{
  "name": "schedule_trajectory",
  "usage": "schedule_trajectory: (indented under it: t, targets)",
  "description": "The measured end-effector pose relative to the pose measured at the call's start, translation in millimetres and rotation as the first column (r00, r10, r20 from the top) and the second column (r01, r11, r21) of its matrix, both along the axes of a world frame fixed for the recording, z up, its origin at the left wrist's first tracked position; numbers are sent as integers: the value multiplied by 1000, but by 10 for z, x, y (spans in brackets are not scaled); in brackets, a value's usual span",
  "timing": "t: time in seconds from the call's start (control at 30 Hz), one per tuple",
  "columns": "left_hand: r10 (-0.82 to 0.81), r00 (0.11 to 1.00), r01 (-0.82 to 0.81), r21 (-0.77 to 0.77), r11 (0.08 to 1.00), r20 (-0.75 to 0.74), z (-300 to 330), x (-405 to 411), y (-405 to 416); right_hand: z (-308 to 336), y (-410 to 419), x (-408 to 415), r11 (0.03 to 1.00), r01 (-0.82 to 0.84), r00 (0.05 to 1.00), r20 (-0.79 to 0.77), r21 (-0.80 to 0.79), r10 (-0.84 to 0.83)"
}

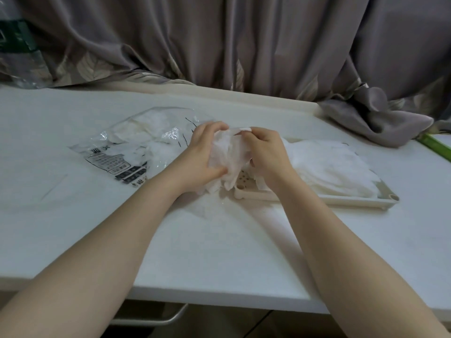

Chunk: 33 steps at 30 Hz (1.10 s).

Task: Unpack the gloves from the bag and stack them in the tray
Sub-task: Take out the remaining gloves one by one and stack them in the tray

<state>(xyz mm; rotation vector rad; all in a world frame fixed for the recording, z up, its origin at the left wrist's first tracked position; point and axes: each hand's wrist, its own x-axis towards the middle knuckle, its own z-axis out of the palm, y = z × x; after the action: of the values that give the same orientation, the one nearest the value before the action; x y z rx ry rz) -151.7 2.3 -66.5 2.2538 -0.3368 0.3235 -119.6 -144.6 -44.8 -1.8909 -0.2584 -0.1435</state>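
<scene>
Both forearms reach over the table (97, 228); left hand (202, 152) and right hand (266, 154) pinch a crumpled glove (227, 154) above the tray's (366, 200) left end, bag (136, 145) further left.

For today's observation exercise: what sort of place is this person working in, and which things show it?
Probably a room in a home, at a window. Grey leaf-patterned curtains hang down onto a plain white table, and a drawer handle shows beneath its front edge.
</scene>
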Motion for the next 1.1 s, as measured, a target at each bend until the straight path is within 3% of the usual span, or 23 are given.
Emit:
schedule_trajectory:
  t: [0.17, 0.23, 0.3, 0.47, 0.6, 0.7, 0.8, 0.87, 0.9, 0.97, 1.03, 1.1]
  targets:
    - [73, 996, -80, 121, 989, 59, -62, 42, 50, 76, -73, -18, 960, -11, 988, -147, 280, 54]
    - [126, 992, -129, 152, 980, 30, -89, 60, 78, 111, -105, 4, 882, 36, 970, -229, 471, 83]
    - [182, 983, -174, 197, 965, -27, -86, 53, 77, 133, -152, 26, 739, 55, 954, -254, 672, 160]
    - [309, 938, -252, 304, 919, -156, -57, 48, -2, 141, -258, 65, 603, -14, 971, -134, 797, 199]
    - [403, 912, -342, 395, 853, -81, -121, 71, 48, 178, -372, 77, 349, -122, 955, 14, 929, 297]
    - [412, 910, -354, 442, 825, -41, -170, 78, 84, 192, -410, 60, 202, -94, 928, 12, 975, 371]
    - [406, 889, -453, 291, 842, 210, -77, 48, 11, 209, -420, 30, 206, 30, 913, -110, 978, 393]
    - [346, 885, -404, 144, 903, 312, 69, -11, -107, 239, -450, -3, 257, 78, 901, -178, 963, 396]
    - [305, 910, -333, 59, 941, 280, 169, -45, -211, 287, -489, -47, 289, 79, 898, -194, 954, 394]
    - [190, 979, -174, -191, 966, 68, 273, -93, -423, 330, -551, -152, 329, 46, 893, -186, 943, 409]
    - [5, 996, -54, -523, 850, -93, 352, -118, -608, 362, -626, -250, 432, 32, 887, -225, 901, 404]
    - [-137, 974, -18, -664, 748, -182, 387, -126, -687, 377, -697, -307, 491, 22, 866, -262, 871, 426]
